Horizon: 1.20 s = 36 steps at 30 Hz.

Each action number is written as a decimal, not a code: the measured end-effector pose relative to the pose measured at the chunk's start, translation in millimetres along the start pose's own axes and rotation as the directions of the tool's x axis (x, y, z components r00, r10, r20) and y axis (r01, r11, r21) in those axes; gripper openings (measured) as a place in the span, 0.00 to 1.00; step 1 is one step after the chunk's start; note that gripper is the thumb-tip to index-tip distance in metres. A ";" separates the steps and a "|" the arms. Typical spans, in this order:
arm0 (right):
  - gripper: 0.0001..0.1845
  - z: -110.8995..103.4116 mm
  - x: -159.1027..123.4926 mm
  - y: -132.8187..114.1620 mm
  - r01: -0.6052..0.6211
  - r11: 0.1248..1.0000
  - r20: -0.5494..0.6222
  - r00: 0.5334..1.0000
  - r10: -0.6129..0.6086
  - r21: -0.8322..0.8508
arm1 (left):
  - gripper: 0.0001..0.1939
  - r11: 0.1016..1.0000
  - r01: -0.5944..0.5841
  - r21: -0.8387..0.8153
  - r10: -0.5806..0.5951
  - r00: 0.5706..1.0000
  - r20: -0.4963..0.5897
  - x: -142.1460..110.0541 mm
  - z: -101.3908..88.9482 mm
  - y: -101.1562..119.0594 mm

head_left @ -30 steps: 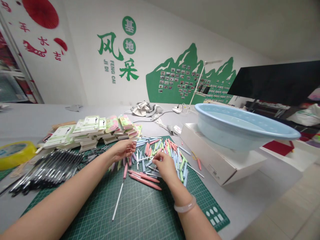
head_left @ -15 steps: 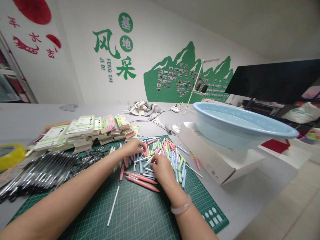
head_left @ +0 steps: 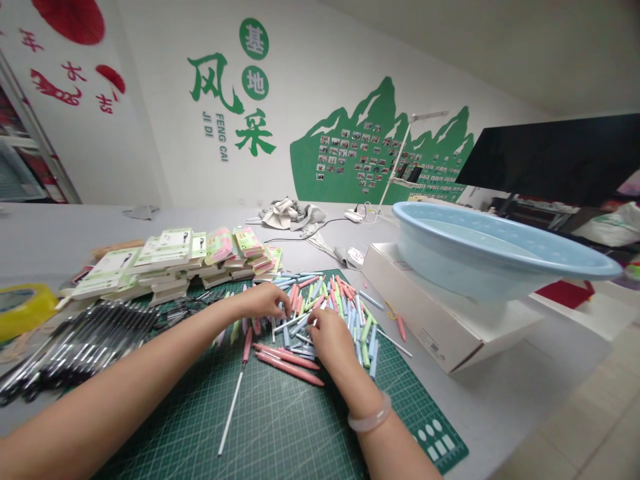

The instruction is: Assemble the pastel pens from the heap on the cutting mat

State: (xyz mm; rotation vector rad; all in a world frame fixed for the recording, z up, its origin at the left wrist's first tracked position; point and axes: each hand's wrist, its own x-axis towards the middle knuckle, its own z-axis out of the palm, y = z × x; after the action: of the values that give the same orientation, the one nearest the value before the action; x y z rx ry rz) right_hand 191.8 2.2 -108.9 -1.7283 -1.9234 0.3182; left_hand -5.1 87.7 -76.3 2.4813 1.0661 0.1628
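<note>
A heap of loose pen parts (head_left: 350,313), pink, blue and green barrels with thin white refills among them, lies on the green cutting mat (head_left: 280,427). My left hand (head_left: 264,301) reaches over its left side, fingers curled down and drawn together. Opposite it, my right hand (head_left: 330,332) has its fingertips pinched near the middle of the heap. What either hand holds is too small or hidden to make out. In front of the hands lie several pink pens (head_left: 290,368). A pink barrel (head_left: 247,345) with a long white refill (head_left: 231,413) sticking out lies to their left.
Black pens (head_left: 95,343) lie in a row at left, before stacked small boxes (head_left: 165,250). Yellow tape (head_left: 37,310) sits at the left edge. A blue basin (head_left: 465,260) rests on a white box (head_left: 425,320) at right. Crumpled cloths (head_left: 290,215) and a cable lie behind.
The view has shifted slightly, so most things sit a little farther right. Both hands stay over the heap, fingers still curled; the pink pens before them keep their places on the mat.
</note>
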 end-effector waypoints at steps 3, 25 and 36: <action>0.07 -0.4 -0.4 -0.5 -0.011 1.000 0.000 1.000 0.011 0.001 | 0.10 0.998 0.046 0.046 -0.046 0.999 -0.003 1.4 3.4 0.1; 0.14 -37.8 18.5 42.2 -0.167 0.986 0.033 0.985 0.167 -0.008 | 0.13 0.999 -0.009 0.032 0.011 0.999 -0.052 12.7 24.6 36.5; 0.13 -27.6 13.3 32.6 -0.036 0.999 0.158 0.987 0.039 -0.022 | 0.12 0.998 -0.065 0.027 0.066 0.997 -0.033 22.9 34.3 51.3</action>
State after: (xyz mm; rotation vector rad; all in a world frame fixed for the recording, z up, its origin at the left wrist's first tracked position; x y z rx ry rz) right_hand 233.4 15.4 -99.4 -1.8015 -2.0130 0.4654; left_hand 54.2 61.0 -86.4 2.5469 1.0075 0.2123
